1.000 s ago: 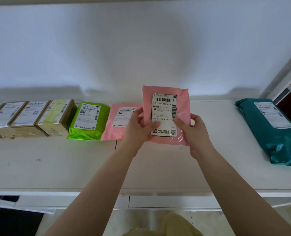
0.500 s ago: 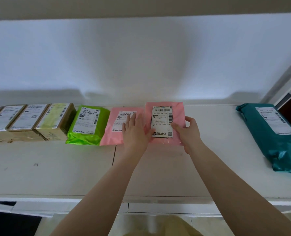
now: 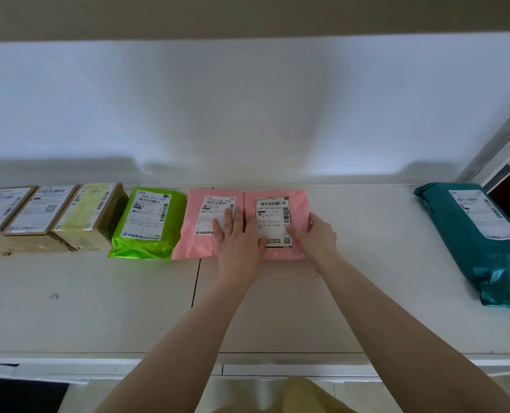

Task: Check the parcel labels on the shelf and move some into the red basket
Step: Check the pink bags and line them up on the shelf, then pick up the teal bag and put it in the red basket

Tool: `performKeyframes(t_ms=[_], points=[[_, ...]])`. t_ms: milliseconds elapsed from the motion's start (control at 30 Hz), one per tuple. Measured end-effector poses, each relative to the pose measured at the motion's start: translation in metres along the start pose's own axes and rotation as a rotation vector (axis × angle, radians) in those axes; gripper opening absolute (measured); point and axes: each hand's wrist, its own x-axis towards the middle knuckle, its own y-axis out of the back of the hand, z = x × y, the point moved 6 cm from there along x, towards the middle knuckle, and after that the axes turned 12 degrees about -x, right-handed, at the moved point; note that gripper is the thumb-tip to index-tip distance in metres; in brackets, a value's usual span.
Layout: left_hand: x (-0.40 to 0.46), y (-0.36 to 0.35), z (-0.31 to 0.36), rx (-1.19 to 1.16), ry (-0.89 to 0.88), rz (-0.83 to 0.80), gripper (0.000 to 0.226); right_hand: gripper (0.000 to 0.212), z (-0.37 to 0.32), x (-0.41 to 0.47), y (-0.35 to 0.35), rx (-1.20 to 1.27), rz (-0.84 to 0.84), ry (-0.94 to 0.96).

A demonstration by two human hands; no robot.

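Left hand (image 3: 238, 242) in the centre of the frame, lying flat with straight, relaxed fingers, partly over the left pink parcel (image 3: 209, 225) and partly over the seam toward its neighbour; grasping nothing. Right hand (image 3: 316, 238) just to the right of it, fingers bent around the right edge of the right pink parcel (image 3: 277, 222), thumb on top near the white label (image 3: 273, 220); a light grip, as far as visible. Parcel flat on the white shelf (image 3: 277, 308), touching the left pink one side by side.

Further left in the row: a green parcel (image 3: 150, 223), then three brown boxes (image 3: 48, 219) reaching the left edge of the frame. At the far right, well apart from the row, a teal parcel (image 3: 474, 236) lying at an angle. Red basket not in view anywhere; impossible to say where it stands.

Probably the moment of setting this parcel back in line after reading the label, so apparently not chosen for the basket.

Possible trouble from here: both pink parcels looking almost the same, so easy to mix up one with the other if the label numbers are not read again. Smooth plastic under the flat left hand able to slide and push the left pink parcel against the green one, disturbing the row. Also, pulling the right hand away with fingers under the edge may drag the parcel out of line.
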Motion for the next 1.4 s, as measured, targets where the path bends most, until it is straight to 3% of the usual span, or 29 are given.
performKeyframes(t_ms=[100,233,733,900,1033,1100,1233,1367,1400], points=[[0.001,-0.002,0.001,0.007,-0.009,0.008,0.062,0.052,0.003,0.005,-0.004,0.022,0.001,0.001],[0.003,-0.002,0.001,0.001,-0.019,0.055,0.061,0.083,0.007,0.003,-0.005,0.124,0.019,-0.004],[0.000,0.002,0.012,-0.075,-0.048,0.149,0.054,0.076,0.013,-0.009,0.014,0.171,0.044,0.028],[-0.003,0.006,0.049,-0.254,-0.182,0.195,0.044,0.064,0.036,-0.029,0.043,0.565,0.099,-0.125],[-0.010,-0.003,0.090,-0.348,-0.230,0.149,0.053,0.073,0.087,-0.052,0.073,1.039,0.227,-0.445],[-0.013,-0.012,0.106,-0.376,-0.225,0.092,0.047,0.073,0.111,-0.062,0.087,1.171,0.293,-0.580],[-0.020,-0.034,0.151,-0.429,-0.277,-0.008,0.046,0.066,0.158,-0.082,0.117,1.302,0.409,-0.736],[-0.031,-0.054,0.194,-0.512,-0.279,-0.111,0.046,0.085,0.190,-0.092,0.144,1.288,0.487,-0.609],[-0.033,-0.059,0.203,-0.542,-0.266,-0.138,0.043,0.072,0.201,-0.094,0.148,1.276,0.503,-0.665]])
